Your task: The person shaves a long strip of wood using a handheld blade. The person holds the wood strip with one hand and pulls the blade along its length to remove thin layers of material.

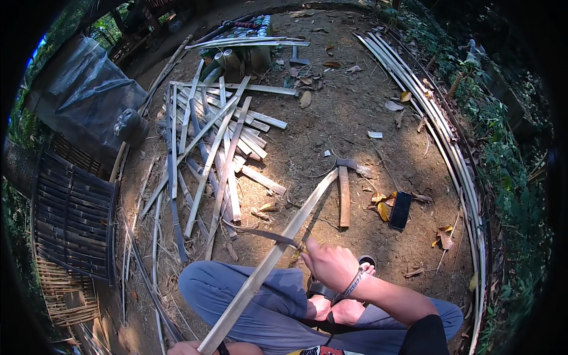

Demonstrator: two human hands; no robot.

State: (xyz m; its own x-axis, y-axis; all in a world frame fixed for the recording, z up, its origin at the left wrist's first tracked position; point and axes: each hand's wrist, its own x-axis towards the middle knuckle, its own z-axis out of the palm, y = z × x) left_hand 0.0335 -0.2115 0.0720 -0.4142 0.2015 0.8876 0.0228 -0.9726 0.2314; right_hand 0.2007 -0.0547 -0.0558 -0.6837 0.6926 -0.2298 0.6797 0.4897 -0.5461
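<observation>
- The right hand (331, 266) has its fingers curled together and clamped on the handle of a knife (266, 235); a chain bracelet (355, 283) circles the wrist.
- The knife's dark, narrow blade points left and crosses the bamboo slat (254, 281); whether its edge bites into the slat, I cannot tell.
- The left hand (184, 348), partly cut off by the lower edge of the view, is closed on the slat's near end; how each finger lies there, I cannot tell.
- The slat itself, pale and long, slants up and to the right from that hand, passing over the person's grey-blue trousers (236, 290), its far end by the head of a wooden-handled hatchet (344, 198) lying on the ground.
- To the right of the hatchet, a dark smartphone (400, 210) lies near yellow and brown dry leaves.
- Ahead and to the left, a loose pile of split bamboo strips (228, 142) lies criss-crossed on the bare soil.
- Beyond the pile, near some upright cut bamboo stubs, lies a hammer (299, 60).
- Long thin poles (438, 118) curve along the right side, beside green plants.
- At far left stands a dark slatted bamboo panel (74, 216), below a clear plastic sheet (83, 89).
</observation>
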